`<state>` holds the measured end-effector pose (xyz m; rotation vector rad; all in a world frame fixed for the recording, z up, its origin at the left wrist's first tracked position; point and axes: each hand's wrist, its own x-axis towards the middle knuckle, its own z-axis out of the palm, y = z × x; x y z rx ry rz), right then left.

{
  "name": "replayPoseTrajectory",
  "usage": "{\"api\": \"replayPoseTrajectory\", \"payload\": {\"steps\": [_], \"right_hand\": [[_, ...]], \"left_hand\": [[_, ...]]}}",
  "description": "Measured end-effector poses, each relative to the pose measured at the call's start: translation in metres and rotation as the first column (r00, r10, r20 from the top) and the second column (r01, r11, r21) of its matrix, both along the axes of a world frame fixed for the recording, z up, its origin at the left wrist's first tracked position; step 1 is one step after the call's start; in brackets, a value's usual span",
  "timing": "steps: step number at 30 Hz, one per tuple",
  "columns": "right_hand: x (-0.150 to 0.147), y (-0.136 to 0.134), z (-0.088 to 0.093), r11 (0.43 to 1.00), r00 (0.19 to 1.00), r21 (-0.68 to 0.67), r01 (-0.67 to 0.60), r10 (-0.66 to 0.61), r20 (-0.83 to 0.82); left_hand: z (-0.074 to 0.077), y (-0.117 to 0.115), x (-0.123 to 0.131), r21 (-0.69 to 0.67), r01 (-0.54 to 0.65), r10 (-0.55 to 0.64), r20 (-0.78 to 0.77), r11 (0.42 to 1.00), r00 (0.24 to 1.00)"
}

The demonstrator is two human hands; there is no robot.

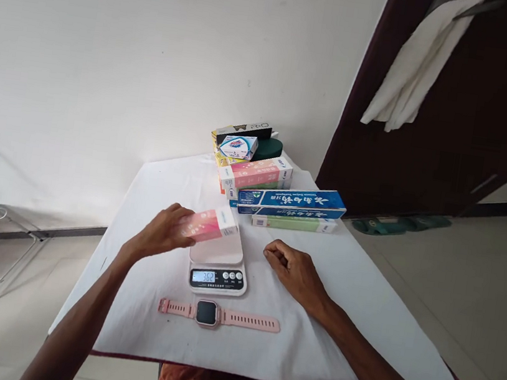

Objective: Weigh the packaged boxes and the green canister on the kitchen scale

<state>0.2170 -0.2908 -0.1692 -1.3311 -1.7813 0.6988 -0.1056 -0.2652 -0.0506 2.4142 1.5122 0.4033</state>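
Note:
My left hand is closed around one end of a small pink and white carton. It holds the carton at the white platform of a digital kitchen scale; whether the carton touches the platform I cannot tell. Lit digits that look like 362 show on the scale's display. To the right of the scale, my right hand rests on the white cloth, its fingers curled in with nothing visible in them. A smartwatch with a pink strap lies stretched out in front of the scale.
Behind the scale sit blue toothpaste boxes, a green and white box, a pink carton, a white and blue box and a dark green round item. The white-clothed table stands against a wall.

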Motion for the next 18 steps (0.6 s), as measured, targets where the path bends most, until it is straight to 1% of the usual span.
{"api": "replayPoseTrajectory", "payload": {"steps": [2,4,6,8,11,13,14,15,16,18], "right_hand": [[0.001,0.0,0.0,1.0,1.0,-0.005,0.006,-0.006,-0.003],[0.001,0.0,-0.001,1.0,1.0,-0.006,0.021,-0.021,-0.001],[0.002,-0.001,-0.002,0.999,0.999,-0.002,0.034,-0.034,0.0],[0.002,-0.001,-0.002,0.999,0.999,0.003,0.035,-0.035,0.001],[0.003,-0.002,-0.002,1.0,1.0,0.009,0.021,-0.021,0.002],[0.002,-0.003,-0.001,1.0,1.0,0.009,0.016,-0.016,0.004],[0.002,-0.003,-0.001,1.0,1.0,0.008,0.016,-0.016,0.005],[0.002,-0.003,0.0,1.0,1.0,0.008,0.015,-0.015,0.007],[0.002,-0.004,0.0,1.0,1.0,0.008,0.015,-0.015,0.008],[0.001,-0.005,0.001,1.0,1.0,0.004,0.016,-0.016,0.007]], "left_hand": [[-0.007,0.001,0.018,-0.034,0.064,-0.066,-0.05,0.997,0.997],[-0.015,0.004,0.029,-0.058,0.101,-0.106,-0.09,0.993,0.99],[-0.021,0.008,0.033,-0.072,0.116,-0.124,-0.106,0.991,0.987],[-0.024,0.01,0.032,-0.08,0.114,-0.122,-0.101,0.99,0.987],[-0.024,0.009,0.027,-0.074,0.112,-0.114,-0.027,0.991,0.993],[-0.025,0.006,0.02,-0.025,0.089,-0.086,0.108,0.996,0.99],[-0.028,0.004,0.016,0.018,0.047,-0.05,0.198,0.999,0.979],[-0.032,0.002,0.012,0.067,-0.026,0.005,0.295,0.997,0.955],[-0.037,0.0,0.007,0.113,-0.127,0.073,0.391,0.985,0.918],[-0.051,-0.003,-0.003,0.161,-0.355,0.217,0.544,0.921,0.811]]}}
